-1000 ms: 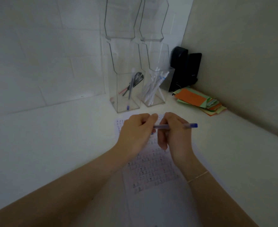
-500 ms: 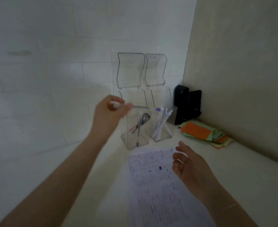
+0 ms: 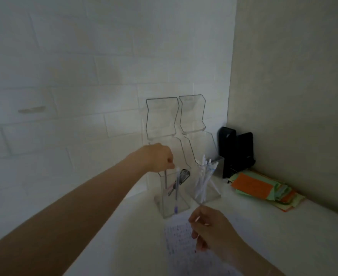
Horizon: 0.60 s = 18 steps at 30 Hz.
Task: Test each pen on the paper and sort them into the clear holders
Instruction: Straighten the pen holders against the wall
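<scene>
**Left hand at the mouth of the left holder; right hand over the paper**

The left hand (image 3: 158,158) is at centre frame, directly above the open top of the left clear holder (image 3: 172,198). Its fingers are curled downward and pinched together at the top end of a pen (image 3: 176,188) that stands nearly upright inside this holder, blue tip at the bottom. Whether the fingertips actually grip the pen or only touch it cannot be told. The same holder also contains a reddish pen and a dark clip-like item (image 3: 184,176), both leaning.

The right clear holder (image 3: 206,186) stands just beside the left one, toward the right of the frame, and contains a bundle of white pens (image 3: 203,180) leaning at mixed angles.

The right hand (image 3: 210,230) is at lower centre, above the paper (image 3: 180,242), fingers loosely curled. It appears to hold nothing.

The paper lies flat on the white surface (image 3: 283,236), in front of the holders, and carries rows of small blue marks.

At centre right, a stack of orange and green paper slips (image 3: 263,188) lies on the surface, near a black object (image 3: 236,152) in the wall corner.
</scene>
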Each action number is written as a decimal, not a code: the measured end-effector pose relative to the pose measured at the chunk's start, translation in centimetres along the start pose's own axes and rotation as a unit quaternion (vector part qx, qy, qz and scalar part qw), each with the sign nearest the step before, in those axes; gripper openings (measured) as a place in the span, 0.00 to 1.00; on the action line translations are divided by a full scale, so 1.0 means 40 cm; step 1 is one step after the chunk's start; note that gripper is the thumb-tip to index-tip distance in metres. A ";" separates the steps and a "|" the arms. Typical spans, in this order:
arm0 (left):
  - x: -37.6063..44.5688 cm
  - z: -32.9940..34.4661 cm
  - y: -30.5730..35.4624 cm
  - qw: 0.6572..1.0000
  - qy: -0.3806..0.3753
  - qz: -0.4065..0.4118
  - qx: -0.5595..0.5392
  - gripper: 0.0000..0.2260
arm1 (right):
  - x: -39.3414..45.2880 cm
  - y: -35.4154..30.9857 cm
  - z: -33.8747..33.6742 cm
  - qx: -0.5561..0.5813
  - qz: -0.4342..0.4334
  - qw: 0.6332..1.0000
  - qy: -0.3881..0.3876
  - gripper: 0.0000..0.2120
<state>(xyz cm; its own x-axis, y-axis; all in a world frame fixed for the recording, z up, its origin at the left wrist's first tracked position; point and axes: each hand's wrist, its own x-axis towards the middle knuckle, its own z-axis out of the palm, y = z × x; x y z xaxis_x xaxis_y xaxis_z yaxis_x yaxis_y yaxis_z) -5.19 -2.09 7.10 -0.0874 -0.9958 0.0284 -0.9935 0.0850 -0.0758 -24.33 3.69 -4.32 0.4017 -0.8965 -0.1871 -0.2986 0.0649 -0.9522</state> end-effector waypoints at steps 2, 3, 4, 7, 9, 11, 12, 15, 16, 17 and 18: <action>-0.018 -0.031 -0.005 0.999 0.052 -0.003 0.002 0.16 | 0.014 -0.060 -0.032 -0.029 -0.037 0.999 0.018 0.09; -0.033 -0.055 -0.009 0.989 0.147 0.002 0.015 0.15 | 0.028 -0.102 -0.055 -0.037 -0.069 0.996 0.038 0.09; -0.048 -0.079 -0.015 0.960 0.278 0.010 0.023 0.13 | 0.045 -0.155 -0.078 -0.046 -0.105 0.991 0.067 0.10; -0.071 -0.127 -0.040 0.820 0.567 0.000 -0.078 0.10 | 0.121 -0.336 -0.130 -0.077 -0.226 0.957 0.164 0.11; -0.031 -0.124 -0.056 0.833 0.518 -0.050 -0.188 0.18 | 0.179 -0.450 -0.140 -0.041 -0.286 0.938 0.193 0.07; 0.013 -0.095 -0.060 0.859 0.412 -0.080 -0.294 0.26 | 0.223 -0.543 -0.129 -0.047 -0.308 0.927 0.208 0.06; 0.022 -0.080 -0.057 0.850 0.394 -0.074 -0.341 0.26 | 0.246 -0.578 -0.119 -0.063 -0.305 0.927 0.207 0.08; 0.010 -0.048 -0.047 0.805 0.452 -0.010 -0.384 0.18 | 0.289 -0.623 -0.084 -0.124 -0.250 0.944 0.177 0.21; 0.003 -0.037 -0.044 0.803 0.464 0.012 -0.374 0.16 | 0.295 -0.620 -0.075 -0.131 -0.227 0.951 0.164 0.26; -0.004 -0.025 -0.043 0.808 0.464 0.031 -0.363 0.14 | 0.293 -0.610 -0.069 -0.131 -0.211 0.956 0.158 0.28; -0.009 -0.013 -0.045 0.817 0.454 0.046 -0.353 0.12 | 0.291 -0.594 -0.066 -0.132 -0.207 0.956 0.159 0.25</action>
<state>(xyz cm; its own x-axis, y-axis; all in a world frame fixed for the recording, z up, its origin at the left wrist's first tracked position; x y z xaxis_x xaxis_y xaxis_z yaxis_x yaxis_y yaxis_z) -3.42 -1.88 7.74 0.1366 -0.5747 0.8069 -0.7468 0.4755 0.4651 -14.83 -9.47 16.77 0.2617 -0.9122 0.3153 -0.3963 -0.3995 -0.8266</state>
